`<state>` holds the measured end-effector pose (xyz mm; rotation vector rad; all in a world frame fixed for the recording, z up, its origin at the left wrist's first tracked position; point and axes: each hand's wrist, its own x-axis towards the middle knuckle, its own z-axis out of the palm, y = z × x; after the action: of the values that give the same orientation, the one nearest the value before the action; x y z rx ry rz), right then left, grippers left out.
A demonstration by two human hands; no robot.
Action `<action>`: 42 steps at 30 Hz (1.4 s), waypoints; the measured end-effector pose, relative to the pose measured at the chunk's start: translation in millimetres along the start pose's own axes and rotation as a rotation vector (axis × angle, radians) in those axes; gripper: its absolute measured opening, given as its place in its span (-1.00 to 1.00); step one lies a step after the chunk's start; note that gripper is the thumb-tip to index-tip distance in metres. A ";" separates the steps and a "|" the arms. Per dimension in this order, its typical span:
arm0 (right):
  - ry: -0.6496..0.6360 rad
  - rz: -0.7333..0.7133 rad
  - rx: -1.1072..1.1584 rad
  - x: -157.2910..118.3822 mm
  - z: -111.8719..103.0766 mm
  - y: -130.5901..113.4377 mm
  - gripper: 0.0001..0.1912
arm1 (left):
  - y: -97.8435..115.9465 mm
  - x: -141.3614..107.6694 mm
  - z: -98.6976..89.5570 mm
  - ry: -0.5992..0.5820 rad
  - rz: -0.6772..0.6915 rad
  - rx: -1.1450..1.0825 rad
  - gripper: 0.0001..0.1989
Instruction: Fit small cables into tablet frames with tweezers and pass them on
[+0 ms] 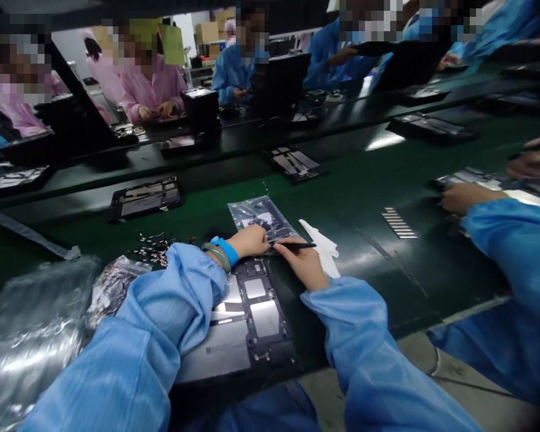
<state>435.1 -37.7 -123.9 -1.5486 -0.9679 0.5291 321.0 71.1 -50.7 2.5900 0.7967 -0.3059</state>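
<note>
My right hand [305, 265] grips a slim black pen-like tool [299, 245], its tip pointing toward my left hand. With fingers pinched together, my left hand [251, 241] meets that tip; whatever it pinches is too small to make out. Below both hands lies an opened tablet-like device [270, 345] with silver plates and black frame parts, partly covered by my left sleeve. Just beyond my fingers rests a clear plastic bag [263, 211] with small dark parts inside. White paper strips [321, 245] lie right beside my right hand.
Loose small parts [150, 247] lie scattered at left, near a filled bag [117, 285] and clear plastic trays [36, 336]. Small metal strips [399, 223] sit in a row at right. A co-worker's hand [470, 197] works further right. Other devices [144, 197] lie along the green belt.
</note>
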 end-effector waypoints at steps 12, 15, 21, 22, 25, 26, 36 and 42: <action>0.124 0.152 0.314 -31.2 -17.3 -55.5 -0.52 | 20.3 -61.7 -36.3 0.200 0.190 -0.251 -0.73; 0.075 0.168 0.397 -44.3 -13.3 -85.6 -0.51 | 27.4 -103.6 -38.8 0.155 0.234 -0.417 -0.68; -0.155 0.361 0.609 -58.6 8.6 -127.4 -0.56 | 31.2 -159.5 -21.3 0.202 -0.012 -0.806 -0.87; -0.200 0.409 0.640 -59.6 11.8 -131.3 -0.57 | 30.9 -165.1 -19.5 0.192 -0.033 -0.871 -0.87; -0.306 0.503 0.679 -61.6 18.8 -138.9 -0.59 | 29.9 -178.2 -17.3 0.191 -0.060 -1.026 -0.89; -0.336 0.520 0.679 -62.3 20.2 -140.3 -0.59 | 29.9 -181.1 -17.1 0.200 -0.062 -1.053 -0.89; -0.365 0.465 0.578 -61.0 28.2 -140.4 -0.59 | 10.2 -208.9 -8.3 0.273 -0.091 -0.720 -0.63; -0.357 0.203 0.259 -40.1 59.8 -123.3 -0.56 | -32.4 -243.9 24.1 0.443 -0.310 -0.014 -0.55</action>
<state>330.8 -37.7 -26.3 -1.3488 -0.9677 1.0605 102.1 -33.9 -4.1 2.5474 1.3513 0.1985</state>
